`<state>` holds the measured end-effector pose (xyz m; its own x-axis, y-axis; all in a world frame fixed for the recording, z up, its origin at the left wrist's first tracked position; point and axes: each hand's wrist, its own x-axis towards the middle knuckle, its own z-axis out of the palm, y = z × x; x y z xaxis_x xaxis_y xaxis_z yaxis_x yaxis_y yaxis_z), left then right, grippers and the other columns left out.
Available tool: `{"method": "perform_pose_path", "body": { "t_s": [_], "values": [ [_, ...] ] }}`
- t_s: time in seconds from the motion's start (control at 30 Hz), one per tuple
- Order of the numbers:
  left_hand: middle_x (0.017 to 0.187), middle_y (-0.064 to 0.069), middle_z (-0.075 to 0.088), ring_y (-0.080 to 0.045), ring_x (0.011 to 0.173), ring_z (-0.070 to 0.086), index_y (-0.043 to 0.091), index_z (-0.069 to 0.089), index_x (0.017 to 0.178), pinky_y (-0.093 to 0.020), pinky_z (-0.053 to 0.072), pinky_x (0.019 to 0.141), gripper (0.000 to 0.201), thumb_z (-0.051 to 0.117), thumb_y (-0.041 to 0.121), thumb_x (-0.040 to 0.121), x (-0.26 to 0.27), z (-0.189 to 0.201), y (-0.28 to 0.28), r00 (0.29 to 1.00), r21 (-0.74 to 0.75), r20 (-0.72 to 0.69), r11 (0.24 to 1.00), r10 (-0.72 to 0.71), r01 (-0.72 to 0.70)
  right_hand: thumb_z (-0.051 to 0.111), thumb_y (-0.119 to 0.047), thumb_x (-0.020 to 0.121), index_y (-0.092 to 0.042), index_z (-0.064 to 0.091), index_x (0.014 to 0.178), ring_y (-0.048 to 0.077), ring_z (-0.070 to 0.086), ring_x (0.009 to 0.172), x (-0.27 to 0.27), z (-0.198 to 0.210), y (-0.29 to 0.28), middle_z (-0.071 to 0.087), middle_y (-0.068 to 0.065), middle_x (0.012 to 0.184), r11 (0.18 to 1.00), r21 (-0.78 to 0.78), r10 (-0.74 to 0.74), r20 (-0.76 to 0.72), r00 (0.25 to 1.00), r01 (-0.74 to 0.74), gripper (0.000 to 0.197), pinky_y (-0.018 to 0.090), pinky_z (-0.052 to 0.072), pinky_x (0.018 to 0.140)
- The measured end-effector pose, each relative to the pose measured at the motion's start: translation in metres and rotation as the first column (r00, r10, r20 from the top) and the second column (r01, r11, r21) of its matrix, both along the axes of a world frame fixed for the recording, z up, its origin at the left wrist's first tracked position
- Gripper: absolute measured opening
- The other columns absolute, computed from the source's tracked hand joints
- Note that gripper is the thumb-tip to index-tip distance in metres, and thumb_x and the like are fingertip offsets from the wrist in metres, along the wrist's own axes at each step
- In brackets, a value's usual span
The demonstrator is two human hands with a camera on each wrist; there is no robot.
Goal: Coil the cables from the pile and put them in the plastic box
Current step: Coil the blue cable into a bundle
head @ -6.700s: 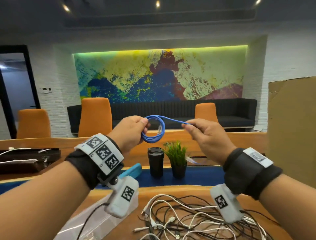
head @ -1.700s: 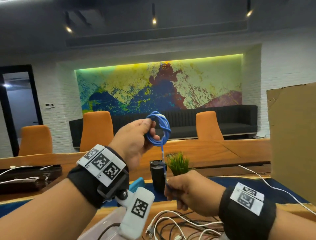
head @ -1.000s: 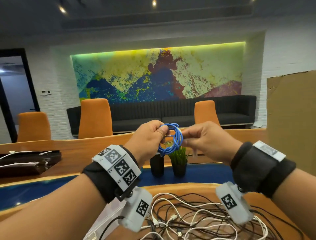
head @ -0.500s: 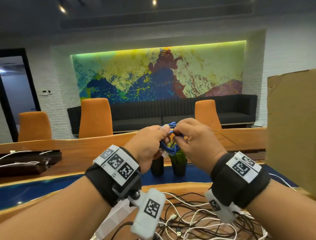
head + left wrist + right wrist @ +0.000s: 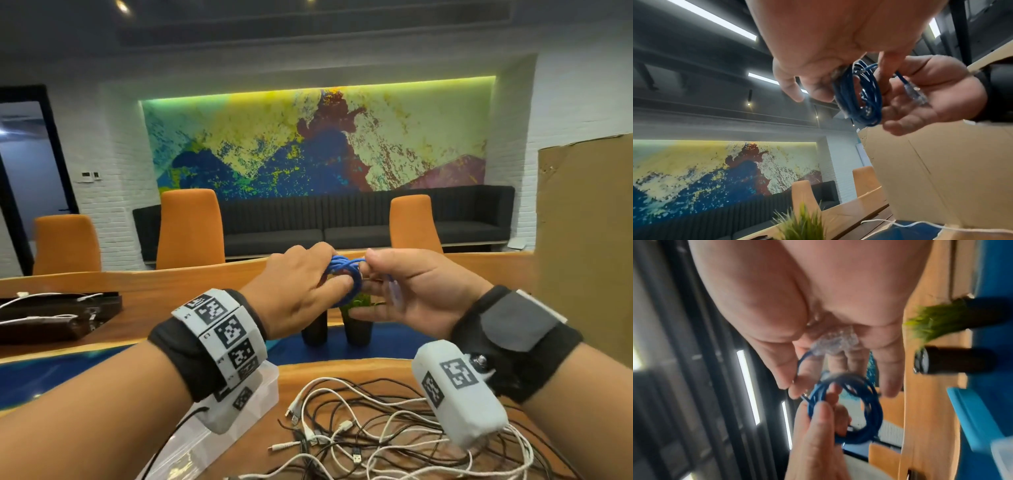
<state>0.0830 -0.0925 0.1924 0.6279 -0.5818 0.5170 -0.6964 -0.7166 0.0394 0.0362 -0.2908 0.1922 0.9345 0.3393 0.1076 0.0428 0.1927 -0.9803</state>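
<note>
**Blue cable coil held up, tail end being tucked**

The blue cable [image 5: 346, 274] is wound into a small ring and held in the air between both hands, above the table [image 5: 342, 371] and the loose pile of cables [image 5: 376, 431]. The left hand [image 5: 294, 291] pinches one side of the ring, with a finger through its middle. The right hand [image 5: 411, 294] pinches the free tail between thumb and forefinger; its other fingers are spread, and the clear plug [image 5: 914, 92] lies against its palm.

The cable looks light, thin and springy, so the loops will probably spread if the grip loosens. The safest hold is likely across all the loops at once, not on a single strand, and not on the brittle-looking plug.

The ring stands roughly upright, its opening facing sideways from one hand toward the other. The tail runs off toward the right palm.

The plastic box [image 5: 267, 387] sits low at the left, under the left wrist.
</note>
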Motion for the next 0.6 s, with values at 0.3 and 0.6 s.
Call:
{"method": "perform_pose_path", "body": {
  "t_s": [0.3,0.6],
  "values": [
    [0.076,-0.005,0.055,-0.021,0.068,0.050,0.014,0.059,0.088,-0.039,0.046,0.067,0.027,0.044,0.032,0.102,0.000,0.009,0.010,0.762,-0.280,-0.472,0.895,-0.443,0.346,0.064,-0.019,0.092,-0.018,0.075,0.099,0.008,0.058,0.086,0.020,0.016,-0.020,0.060,-0.002,0.096,0.489,-0.478,0.203,0.876,0.437,0.730,0.013,0.024,0.049,0.081],
    [0.076,0.006,0.052,-0.005,0.065,0.047,0.021,0.049,0.100,-0.028,0.041,0.062,0.025,0.039,0.044,0.097,-0.003,0.014,-0.010,0.860,-0.457,-0.274,0.845,-0.430,0.277,0.056,-0.008,0.095,-0.006,0.072,0.099,0.021,0.067,0.073,0.009,0.011,0.003,0.072,0.016,0.087,0.934,-0.073,-0.299,0.381,0.875,0.351,0.016,0.027,0.059,0.062]
  ]
}}
